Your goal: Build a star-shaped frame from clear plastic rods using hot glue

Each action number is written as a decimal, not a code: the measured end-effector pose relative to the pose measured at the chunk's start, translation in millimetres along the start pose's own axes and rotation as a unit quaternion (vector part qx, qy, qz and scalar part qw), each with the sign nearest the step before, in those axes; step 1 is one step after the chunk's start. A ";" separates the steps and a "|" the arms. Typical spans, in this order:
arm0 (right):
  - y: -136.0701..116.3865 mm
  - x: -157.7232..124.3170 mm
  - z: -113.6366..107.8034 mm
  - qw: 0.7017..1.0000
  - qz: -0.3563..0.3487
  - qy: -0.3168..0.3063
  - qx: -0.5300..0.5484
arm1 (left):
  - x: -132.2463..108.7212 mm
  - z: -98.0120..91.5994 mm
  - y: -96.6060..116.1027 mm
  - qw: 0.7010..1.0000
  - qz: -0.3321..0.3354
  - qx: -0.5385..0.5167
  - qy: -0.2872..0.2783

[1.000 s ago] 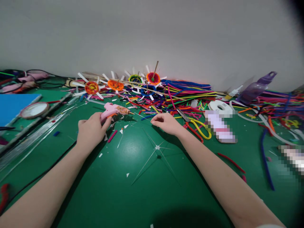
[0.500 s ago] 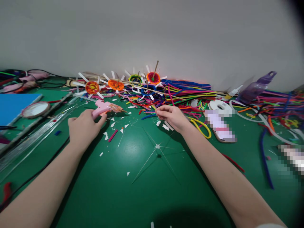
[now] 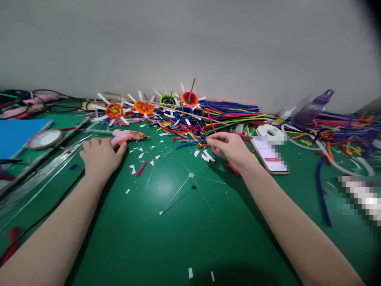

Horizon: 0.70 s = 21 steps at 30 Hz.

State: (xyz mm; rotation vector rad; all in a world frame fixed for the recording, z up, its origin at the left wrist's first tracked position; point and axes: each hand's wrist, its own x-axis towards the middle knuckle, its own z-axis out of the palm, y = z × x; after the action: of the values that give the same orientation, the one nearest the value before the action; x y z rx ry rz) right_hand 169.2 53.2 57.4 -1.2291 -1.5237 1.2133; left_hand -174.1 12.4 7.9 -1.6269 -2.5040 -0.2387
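Note:
My left hand (image 3: 99,156) is wrapped round the handle of a pink glue gun (image 3: 126,136), which lies on its side on the green mat (image 3: 166,238), nozzle pointing right. My right hand (image 3: 231,149) is curled with its fingertips pinched at the edge of a heap of coloured pipe cleaners (image 3: 214,125); what it pinches is too small to name. A star of clear thin strips (image 3: 190,175) lies flat on the mat between my arms, with white paper scraps (image 3: 205,155) close to my right hand.
Several paper-and-pipe-cleaner pinwheels (image 3: 143,107) lean by the wall. A phone (image 3: 269,154), a white tape roll (image 3: 270,131) and a purple bottle (image 3: 311,109) sit right of my hand. A blue sheet (image 3: 16,133), a round lid (image 3: 44,138) and clear strips lie left.
My left hand slid the glue gun left and farther away. My right hand moved right and forward into the pipe cleaner heap. The clear strip star shifted slightly.

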 end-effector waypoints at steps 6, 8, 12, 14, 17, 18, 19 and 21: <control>-8.9 -39.7 1.6 0.998 -0.026 -0.033 -0.053 | -30.6 -44.0 27.9 0.992 0.043 -0.069 0.094; -10.7 -55.3 2.6 0.997 -0.012 -0.043 -0.063 | -53.8 -61.1 41.9 0.983 0.085 -0.131 0.099; -12.3 -89.9 9.9 0.994 0.051 -0.063 -0.068 | -117.0 -78.5 68.5 0.940 0.175 -0.292 -0.020; -11.9 -106.9 15.8 0.992 0.076 -0.065 -0.072 | -145.3 -76.4 78.1 0.896 0.241 -0.358 -0.104; -8.5 -127.4 25.0 0.991 0.094 -0.055 -0.079 | -169.3 -65.7 87.2 0.863 0.222 -0.410 -0.194; -6.7 -132.2 27.8 0.991 0.098 -0.055 -0.076 | -172.4 -62.0 89.1 0.855 0.205 -0.422 -0.219; -4.8 -136.0 30.5 0.990 0.103 -0.058 -0.075 | -173.7 -58.9 90.5 0.848 0.189 -0.433 -0.241; -0.8 -140.9 35.1 0.989 0.109 -0.067 -0.075 | -173.7 -55.1 92.2 0.834 0.157 -0.451 -0.275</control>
State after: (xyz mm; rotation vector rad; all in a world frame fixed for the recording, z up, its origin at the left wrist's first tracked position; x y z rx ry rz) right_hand 162.5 -91.5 47.7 -1.4697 -1.6355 1.3640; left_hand -17.9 -117.2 30.6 -2.7585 -2.5750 -1.2214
